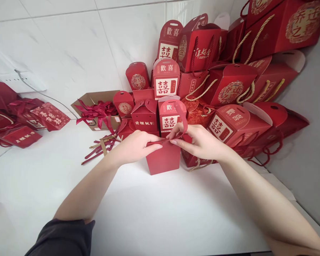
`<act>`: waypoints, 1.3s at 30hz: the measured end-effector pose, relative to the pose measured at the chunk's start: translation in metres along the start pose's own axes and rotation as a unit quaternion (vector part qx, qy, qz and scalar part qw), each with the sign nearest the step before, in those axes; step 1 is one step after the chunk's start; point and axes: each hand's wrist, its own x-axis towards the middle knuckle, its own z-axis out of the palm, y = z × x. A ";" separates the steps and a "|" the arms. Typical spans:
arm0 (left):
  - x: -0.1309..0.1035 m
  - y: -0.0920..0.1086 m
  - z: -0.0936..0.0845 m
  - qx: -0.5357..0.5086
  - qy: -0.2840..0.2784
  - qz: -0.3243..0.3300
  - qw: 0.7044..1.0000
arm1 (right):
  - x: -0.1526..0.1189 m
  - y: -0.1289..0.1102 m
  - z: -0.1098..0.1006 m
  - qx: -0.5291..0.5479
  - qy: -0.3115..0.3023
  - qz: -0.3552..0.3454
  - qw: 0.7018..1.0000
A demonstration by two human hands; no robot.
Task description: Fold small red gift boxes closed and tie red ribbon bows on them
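One red box (164, 161) on the white worktop (128, 217)
The left hand (141, 144) pinches its top edge; the right hand (198, 142) pinches a ribbon (184, 119) there, one length curving upward. Gift boxes (230, 90) stand piled behind; a cardboard box (102, 123) sits farther left.

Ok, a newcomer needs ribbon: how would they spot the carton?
Find the big stack of red boxes by the tiled wall. Just left of it on the white table sits an open carton, ribbons spilling over its edge. Unlike its red neighbours, it is brown.
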 end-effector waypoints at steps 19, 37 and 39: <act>0.000 0.001 0.003 0.020 -0.016 0.019 1.000 | 0.004 0.002 0.021 -0.169 0.023 -0.062 0.983; -0.001 0.000 -0.003 -0.002 0.018 -0.032 0.999 | 0.004 0.000 0.034 -0.028 0.093 0.055 0.994; 0.001 0.000 -0.002 -0.031 0.058 -0.018 0.998 | 0.004 0.000 0.035 -0.028 0.103 0.064 0.992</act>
